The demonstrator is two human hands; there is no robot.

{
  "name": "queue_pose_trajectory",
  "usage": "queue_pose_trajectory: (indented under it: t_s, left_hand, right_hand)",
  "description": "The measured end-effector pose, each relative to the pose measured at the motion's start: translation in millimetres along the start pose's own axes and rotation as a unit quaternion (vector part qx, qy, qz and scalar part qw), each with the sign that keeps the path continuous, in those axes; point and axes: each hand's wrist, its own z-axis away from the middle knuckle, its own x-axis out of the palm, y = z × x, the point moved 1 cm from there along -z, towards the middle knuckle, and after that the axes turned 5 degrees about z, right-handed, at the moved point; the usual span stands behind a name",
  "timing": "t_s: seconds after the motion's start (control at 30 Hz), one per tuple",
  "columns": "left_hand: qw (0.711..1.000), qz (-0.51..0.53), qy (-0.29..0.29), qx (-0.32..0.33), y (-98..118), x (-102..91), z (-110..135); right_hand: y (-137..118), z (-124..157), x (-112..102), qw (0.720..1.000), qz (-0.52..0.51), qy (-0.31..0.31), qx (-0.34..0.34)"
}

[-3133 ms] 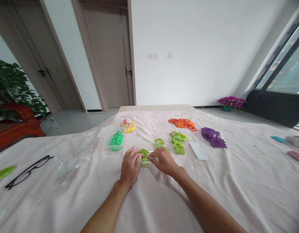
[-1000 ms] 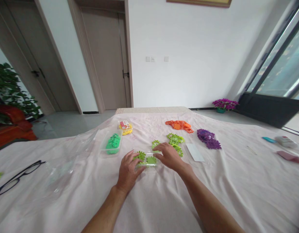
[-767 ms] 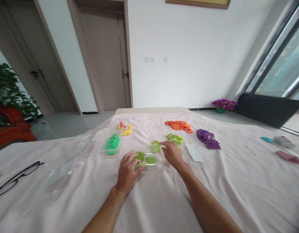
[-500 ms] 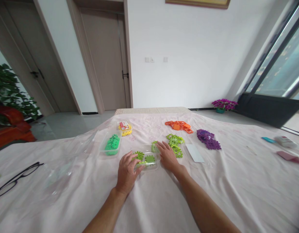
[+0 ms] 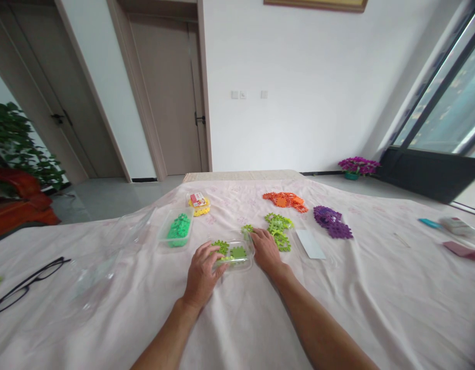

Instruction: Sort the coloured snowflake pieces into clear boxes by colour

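Note:
A clear plastic box point(image 5: 243, 263) with lime-green snowflake pieces point(image 5: 237, 252) in it lies on the cloth in front of me. My left hand point(image 5: 202, 271) rests on the box's left end, fingers curled over its rim. Just right of the box, my right hand point(image 5: 265, 248) lies on the cloth, its fingertips closing on a loose lime-green piece point(image 5: 247, 228). More lime-green pieces point(image 5: 278, 230) are scattered just beyond that hand.
A box of darker green pieces point(image 5: 178, 227) and a box of yellow ones point(image 5: 199, 202) lie to the left, orange pieces point(image 5: 285, 200) and purple pieces point(image 5: 332, 222) farther back. A white lid point(image 5: 310, 243), black glasses point(image 5: 26, 284) and clear plastic bags point(image 5: 96, 269) also lie on the cloth.
My right hand reached out to the loose green pieces, then drew back toward the box's right end. My left hand has stayed on the box.

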Motion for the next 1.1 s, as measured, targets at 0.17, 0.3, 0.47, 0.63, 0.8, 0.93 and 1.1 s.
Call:
queue_pose_trajectory:
  t_s: [0.17, 0.3, 0.47, 0.63, 0.8, 0.93, 1.1]
  left_hand:
    - [1.0, 0.004, -0.006, -0.007, -0.2, 0.5, -0.8]
    - [1.0, 0.004, -0.016, -0.01, -1.2, 2.8, -4.6]
    - [0.996, 0.014, -0.084, 0.007, -12.0, 2.7, -18.0]
    - [0.997, 0.017, -0.072, 0.013, -16.0, 3.5, -19.4]
    - [1.0, 0.01, -0.024, 0.003, -12.2, 6.4, -12.8]
    - [0.999, 0.011, -0.034, 0.005, -11.0, 5.0, -13.2]
    - [0.999, 0.004, -0.039, 0.025, -8.8, 5.4, -15.5]
  right_hand:
    - [0.0, -1.1, 0.8, 1.0, 0.025, -0.002, 0.015]
    - [-1.5, -0.2, -0.3, 0.999, 0.047, -0.002, 0.023]
    - [-1.9, -1.0, -3.4, 0.997, 0.066, -0.016, 0.026]
    - [2.8, -2.4, -5.6, 0.999, 0.035, -0.002, 0.022]
    - [12.5, -4.7, -4.0, 0.997, -0.009, 0.042, 0.066]
    - [25.1, -10.7, -7.3, 0.978, -0.121, 0.133, 0.104]
    - [16.1, -15.5, -27.0, 0.953, -0.247, 0.173, -0.031]
